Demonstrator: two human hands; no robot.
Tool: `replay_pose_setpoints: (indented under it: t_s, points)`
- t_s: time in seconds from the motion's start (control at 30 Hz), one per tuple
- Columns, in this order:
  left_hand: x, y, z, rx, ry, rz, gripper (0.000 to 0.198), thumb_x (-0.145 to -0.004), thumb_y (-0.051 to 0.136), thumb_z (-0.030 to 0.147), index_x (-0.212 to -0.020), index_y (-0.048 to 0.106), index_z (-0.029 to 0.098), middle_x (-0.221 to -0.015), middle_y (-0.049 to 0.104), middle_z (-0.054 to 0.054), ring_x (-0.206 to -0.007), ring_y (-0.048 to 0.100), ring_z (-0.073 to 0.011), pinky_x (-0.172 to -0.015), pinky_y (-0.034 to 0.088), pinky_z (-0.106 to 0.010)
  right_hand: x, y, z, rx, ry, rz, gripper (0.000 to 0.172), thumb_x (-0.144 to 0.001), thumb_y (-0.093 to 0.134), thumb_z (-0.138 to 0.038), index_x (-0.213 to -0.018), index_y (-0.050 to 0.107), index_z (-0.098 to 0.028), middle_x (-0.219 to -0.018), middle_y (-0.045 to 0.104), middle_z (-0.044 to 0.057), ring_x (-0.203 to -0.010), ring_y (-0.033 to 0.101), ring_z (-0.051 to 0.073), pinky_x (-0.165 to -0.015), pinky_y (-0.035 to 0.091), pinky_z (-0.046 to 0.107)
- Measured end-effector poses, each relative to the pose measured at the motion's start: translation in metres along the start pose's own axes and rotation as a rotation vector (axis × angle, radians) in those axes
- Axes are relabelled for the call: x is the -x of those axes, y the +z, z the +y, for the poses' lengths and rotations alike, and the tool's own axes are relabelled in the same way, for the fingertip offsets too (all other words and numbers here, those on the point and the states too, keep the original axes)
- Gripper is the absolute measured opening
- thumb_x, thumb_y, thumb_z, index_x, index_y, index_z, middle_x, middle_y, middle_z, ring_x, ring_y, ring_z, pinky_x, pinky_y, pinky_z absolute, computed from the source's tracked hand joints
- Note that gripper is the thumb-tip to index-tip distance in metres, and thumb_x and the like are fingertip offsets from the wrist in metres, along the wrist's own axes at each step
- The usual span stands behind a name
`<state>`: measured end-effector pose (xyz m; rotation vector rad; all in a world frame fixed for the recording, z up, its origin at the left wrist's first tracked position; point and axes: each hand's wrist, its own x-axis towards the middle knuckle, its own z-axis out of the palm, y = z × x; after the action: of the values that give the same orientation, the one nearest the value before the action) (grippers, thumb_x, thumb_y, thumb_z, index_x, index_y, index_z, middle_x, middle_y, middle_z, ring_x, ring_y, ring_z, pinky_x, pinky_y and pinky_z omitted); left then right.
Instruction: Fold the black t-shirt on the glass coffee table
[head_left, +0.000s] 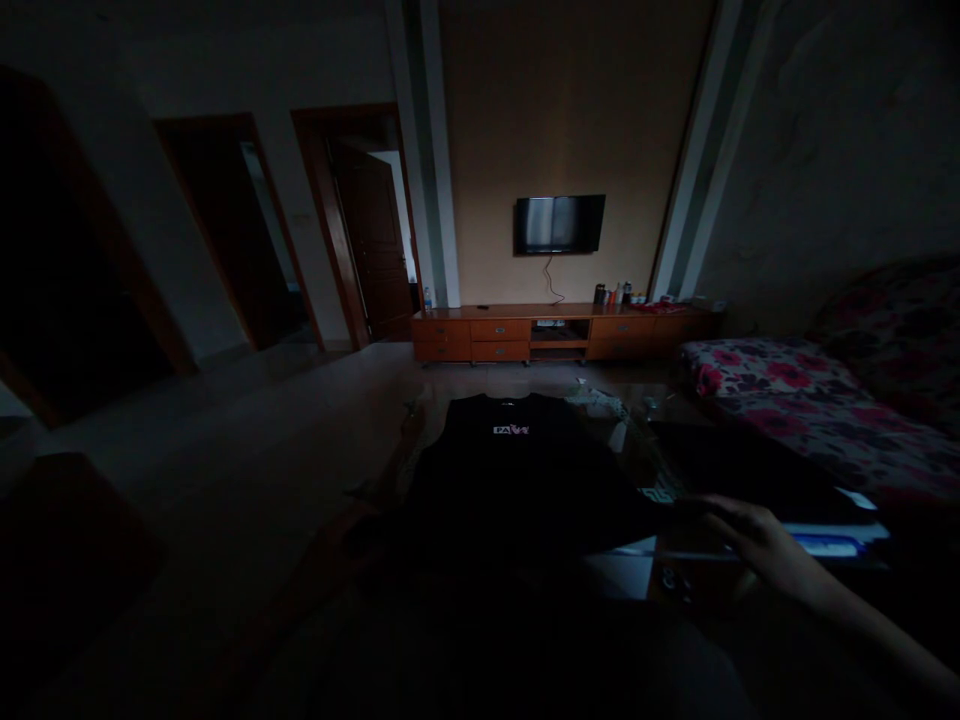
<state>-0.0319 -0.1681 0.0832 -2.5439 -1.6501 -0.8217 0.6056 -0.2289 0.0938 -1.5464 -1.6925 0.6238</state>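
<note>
Darkness swallows the lower folds of the black shirt (pixel 517 475), spread over the glass table (pixel 658 495) at twelve o'clock from the wearer, and the left hand (pixel 349 530), at its eight o'clock, is too dim to tell its grip. The right hand (pixel 742 525), at four o'clock, reaches inward, palm down (forearm cut off by the frame), pinching the hem's corner.

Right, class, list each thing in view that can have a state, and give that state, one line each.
Black shirt: unfolded, spread out, print showing
Left hand: at the shirt's near left corner, grip too dark to tell
Right hand: closed on the shirt's near right corner
Television: screen dark, apparently off
Panelled door: open
Cabinet drawers: shut
Left-end bottle: upright
</note>
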Motion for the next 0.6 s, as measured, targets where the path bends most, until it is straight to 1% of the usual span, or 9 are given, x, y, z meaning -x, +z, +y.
replay_pose_setpoints:
  t_s: [0.07,0.13,0.23,0.3,0.37,0.43,0.5,0.53,0.6]
  points:
    - [-0.013,0.001,0.003,-0.001,-0.003,0.000,0.042,-0.099,0.056,0.050,-0.133,0.061,0.026,-0.136,0.062,-0.011,-0.118,0.063,-0.0245,-0.099,0.056,-0.048,0.004,-0.002,-0.001,-0.032,0.028,-0.053,0.060,-0.079,0.061,-0.077,-0.101,0.080,-0.025,-0.111,0.079,0.010,-0.100,0.075,0.033,-0.090,0.062,0.045]
    - [-0.034,0.004,0.007,0.001,-0.008,0.001,0.047,-0.096,0.057,0.057,-0.136,0.061,0.033,-0.136,0.065,-0.006,-0.122,0.063,-0.0289,-0.099,0.057,-0.052,0.008,-0.004,0.002,-0.046,0.056,-0.065,0.059,-0.076,0.064,-0.077,-0.098,0.080,-0.025,-0.109,0.080,0.009,-0.097,0.076,0.033,-0.088,0.063,0.044]
    - [-0.078,0.013,0.014,0.009,-0.017,0.000,0.047,-0.090,0.054,0.066,-0.132,0.063,0.047,-0.129,0.070,0.005,-0.129,0.060,-0.0360,-0.098,0.058,-0.058,0.014,-0.008,0.010,-0.047,0.090,0.017,0.064,-0.066,0.070,-0.080,-0.098,0.081,-0.025,-0.107,0.080,0.010,-0.099,0.075,0.035,-0.089,0.063,0.045]
    - [-0.111,0.019,0.020,0.017,-0.027,-0.003,0.049,-0.087,0.053,0.067,-0.132,0.063,0.050,-0.128,0.071,0.008,-0.133,0.058,-0.0376,-0.099,0.057,-0.059,0.018,-0.011,0.011,-0.077,0.090,0.028,0.064,-0.067,0.072,-0.077,-0.102,0.080,-0.024,-0.110,0.079,0.011,-0.102,0.074,0.036,-0.091,0.062,0.045]
    - [-0.142,0.024,0.026,0.026,-0.037,-0.004,0.052,-0.084,0.055,0.068,-0.133,0.061,0.051,-0.129,0.071,0.009,-0.135,0.056,-0.0380,-0.099,0.058,-0.058,0.020,-0.014,0.006,-0.124,0.072,-0.028,0.058,-0.072,0.072,-0.072,-0.103,0.080,-0.024,-0.111,0.078,0.012,-0.103,0.073,0.036,-0.092,0.062,0.046]
    - [-0.165,0.028,0.030,0.032,-0.044,-0.004,0.051,-0.085,0.054,0.067,-0.133,0.061,0.051,-0.128,0.071,0.010,-0.136,0.056,-0.0377,-0.099,0.059,-0.058,0.021,-0.015,-0.004,-0.160,0.079,-0.114,0.051,-0.076,0.070,-0.068,-0.100,0.079,-0.023,-0.104,0.079,0.011,-0.099,0.073,0.035,-0.089,0.062,0.046]
    - [-0.177,0.029,0.030,0.038,-0.052,-0.003,0.048,-0.088,0.049,0.066,-0.132,0.063,0.050,-0.125,0.072,0.011,-0.134,0.058,-0.0374,-0.096,0.060,-0.057,0.021,-0.014,-0.013,-0.189,0.114,-0.189,0.047,-0.080,0.068,-0.066,-0.097,0.079,-0.024,-0.097,0.079,0.011,-0.093,0.074,0.033,-0.084,0.062,0.046]
    - [-0.177,0.028,0.029,0.044,-0.058,0.002,0.047,-0.089,0.047,0.065,-0.131,0.063,0.050,-0.122,0.073,0.011,-0.132,0.059,-0.0371,-0.094,0.061,-0.057,0.021,-0.014,-0.016,-0.207,0.134,-0.209,0.046,-0.080,0.068,-0.066,-0.096,0.079,-0.025,-0.095,0.078,0.011,-0.091,0.074,0.033,-0.083,0.062,0.046]
    - [-0.168,0.026,0.024,0.061,-0.075,0.018,0.046,-0.091,0.046,0.064,-0.130,0.064,0.050,-0.119,0.074,0.012,-0.129,0.062,-0.0356,-0.092,0.062,-0.053,0.022,-0.012,-0.018,-0.245,0.169,-0.220,0.046,-0.079,0.067,-0.069,-0.094,0.080,-0.028,-0.095,0.078,0.014,-0.090,0.074,0.034,-0.082,0.061,0.046]
